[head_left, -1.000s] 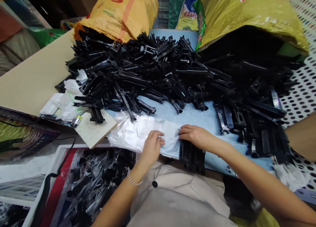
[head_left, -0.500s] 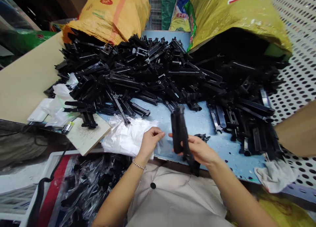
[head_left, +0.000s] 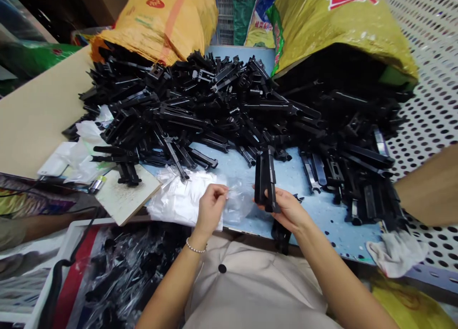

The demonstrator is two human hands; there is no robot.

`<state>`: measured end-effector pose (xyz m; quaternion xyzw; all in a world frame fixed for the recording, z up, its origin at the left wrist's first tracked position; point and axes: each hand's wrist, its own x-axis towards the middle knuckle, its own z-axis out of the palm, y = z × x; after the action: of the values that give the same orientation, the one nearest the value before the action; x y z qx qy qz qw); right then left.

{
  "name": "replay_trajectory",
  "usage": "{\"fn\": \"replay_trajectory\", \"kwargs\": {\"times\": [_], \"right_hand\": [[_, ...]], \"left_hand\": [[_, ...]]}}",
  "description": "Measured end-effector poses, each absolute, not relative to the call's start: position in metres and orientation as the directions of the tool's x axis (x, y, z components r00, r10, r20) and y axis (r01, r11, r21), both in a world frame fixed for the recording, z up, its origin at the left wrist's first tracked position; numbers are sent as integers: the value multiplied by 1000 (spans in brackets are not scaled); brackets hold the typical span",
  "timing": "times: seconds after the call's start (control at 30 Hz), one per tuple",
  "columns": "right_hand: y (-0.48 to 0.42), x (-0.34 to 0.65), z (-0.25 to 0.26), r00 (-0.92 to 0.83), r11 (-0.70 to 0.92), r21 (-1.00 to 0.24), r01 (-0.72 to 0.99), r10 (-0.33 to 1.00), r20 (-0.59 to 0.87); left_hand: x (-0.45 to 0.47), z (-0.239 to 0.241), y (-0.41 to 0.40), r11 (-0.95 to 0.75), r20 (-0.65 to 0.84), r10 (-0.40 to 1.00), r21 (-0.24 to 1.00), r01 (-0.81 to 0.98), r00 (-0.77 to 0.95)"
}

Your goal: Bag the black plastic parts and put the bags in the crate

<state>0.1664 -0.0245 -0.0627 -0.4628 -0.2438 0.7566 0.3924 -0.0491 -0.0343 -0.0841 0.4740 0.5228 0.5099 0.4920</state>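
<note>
My left hand [head_left: 211, 209], with a beaded bracelet at the wrist, pinches the edge of a clear plastic bag [head_left: 239, 205]. Beneath and beside that hand lies a stack of white, thin plastic bags [head_left: 182, 195]. My right hand [head_left: 290, 209] is wrapped round a pair of long black plastic parts [head_left: 265, 179], held upright just right of the clear bag. Another black part [head_left: 281, 234] hangs at the table edge below my right hand; what supports it is hidden. A large heap of similar black parts [head_left: 214, 105] covers the table behind both hands.
An orange sack [head_left: 168, 24] and a yellow sack [head_left: 343, 26] lie open at the back, black parts spilling out. A small board [head_left: 123, 200] carries black parts at left. Below it stands a crate [head_left: 77, 243] of bagged parts. A white cloth [head_left: 397, 252] lies at right.
My left hand has moved slightly left and the clear bag is spread wider beside it. The black parts in my right hand have turned and shifted slightly right.
</note>
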Motion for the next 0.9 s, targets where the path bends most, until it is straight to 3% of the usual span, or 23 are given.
{"fn": "replay_trajectory", "kwargs": {"times": [0.1, 0.23, 0.33, 0.4, 0.47, 0.57, 0.7, 0.8, 0.9], "right_hand": [[-28, 171, -57, -219, -544, -774, -325, 839, -498], [-45, 183, -28, -152, -514, -798, -315, 857, -492], [-72, 192, -5, -370, -638, -671, -378, 769, -522], [-92, 194, 1, -557, -763, -532, -368, 639, -531], [-108, 193, -3, -634, -838, -402, -368, 543, -550], [-120, 189, -19, -621, -823, -282, -493, 560, -549], [-121, 183, -34, -659, -771, -184, -609, 622, -422], [-119, 175, -34, -571, -709, -189, -679, 672, -470], [-112, 166, -34, -335, -592, -340, -731, 745, -577]], "left_hand": [[-47, -79, -35, -183, 147, 980, 928, 324, 134], [-35, -77, -30, -171, 133, 983, 912, 374, 126], [-22, -79, -27, -137, 120, 990, 945, 298, 76], [-12, -81, -26, -151, 131, 987, 952, 266, 89], [-3, -83, -25, -210, 184, 976, 941, 265, 121], [5, -88, -25, -334, 305, 942, 893, 303, 140], [13, -96, -23, -452, 426, 892, 816, 362, 153], [18, -99, -24, -450, 450, 888, 806, 385, 96], [20, -100, -29, -457, 471, 878, 768, 449, 88]]}}
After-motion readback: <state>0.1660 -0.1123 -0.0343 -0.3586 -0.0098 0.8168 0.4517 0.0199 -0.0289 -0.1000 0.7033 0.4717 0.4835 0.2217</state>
